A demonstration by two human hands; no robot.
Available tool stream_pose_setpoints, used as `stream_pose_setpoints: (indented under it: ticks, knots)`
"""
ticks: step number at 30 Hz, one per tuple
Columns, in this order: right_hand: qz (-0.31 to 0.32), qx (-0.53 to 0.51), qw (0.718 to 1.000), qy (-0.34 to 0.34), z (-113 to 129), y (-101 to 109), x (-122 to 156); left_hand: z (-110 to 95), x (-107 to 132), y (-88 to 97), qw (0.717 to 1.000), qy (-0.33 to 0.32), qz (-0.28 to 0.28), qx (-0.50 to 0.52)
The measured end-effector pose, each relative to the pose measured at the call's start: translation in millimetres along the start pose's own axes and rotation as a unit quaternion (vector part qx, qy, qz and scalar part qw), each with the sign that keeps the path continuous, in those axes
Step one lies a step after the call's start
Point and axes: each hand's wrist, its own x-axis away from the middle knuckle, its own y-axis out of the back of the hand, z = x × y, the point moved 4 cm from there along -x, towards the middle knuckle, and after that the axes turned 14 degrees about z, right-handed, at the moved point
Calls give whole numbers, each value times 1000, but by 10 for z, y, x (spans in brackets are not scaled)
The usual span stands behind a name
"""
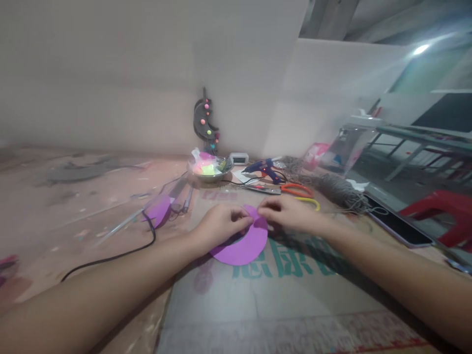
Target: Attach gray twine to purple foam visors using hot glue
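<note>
A flat purple crescent-shaped piece [245, 250], paper or foam sheet, lies on a printed cardboard sheet [221, 314] in front of me. My left hand [221, 223] is closed, thumb and fingers pinching the piece near its inner edge. On the other side my right hand [282, 212] has its fingertips closed on the upper right tip. Whether something small sits between the fingers is too blurred to tell. Left of my hands is a purple scrap [161, 211] beside a black cord [110, 256].
Behind my hands are a glass bowl [210, 175] of colourful bits, a blue glue gun [264, 168], orange-handled scissors [297, 190] and a small white clock [239, 158]. A grey crescent with coloured balls [202, 120] leans at the wall. Grey yarn [337, 191] and a phone [398, 223] lie right.
</note>
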Motion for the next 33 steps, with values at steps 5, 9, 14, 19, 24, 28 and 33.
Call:
stream_pose_setpoints:
  ticks: [5, 9, 14, 19, 24, 28, 33]
  knots:
    - [-27, -150, 988, 1, -74, -186, -9, -42, 16, 39, 1000, 18, 7, -4]
    - [-77, -167, 983, -7, -101, -192, -15, -181, 34, 105, 983, -9, -8, -183]
    - [-97, -153, 983, -7, -23, -217, 21, -327, 82, 119, 938, -53, -37, -341]
    - [-98, -215, 971, 34, -55, -265, 6, -244, 53, 80, 967, -37, -38, -248]
    - [-48, -198, 978, 32, -44, -133, 0, -105, 7, 57, 998, -8, -38, -44]
    - [-125, -16, 992, 24, 46, 460, 243, -118, 39, 55, 995, -21, -70, -72]
    - [-92, 156, 981, -74, -212, 1037, 539, -114, 55, 29, 991, -28, -67, -113]
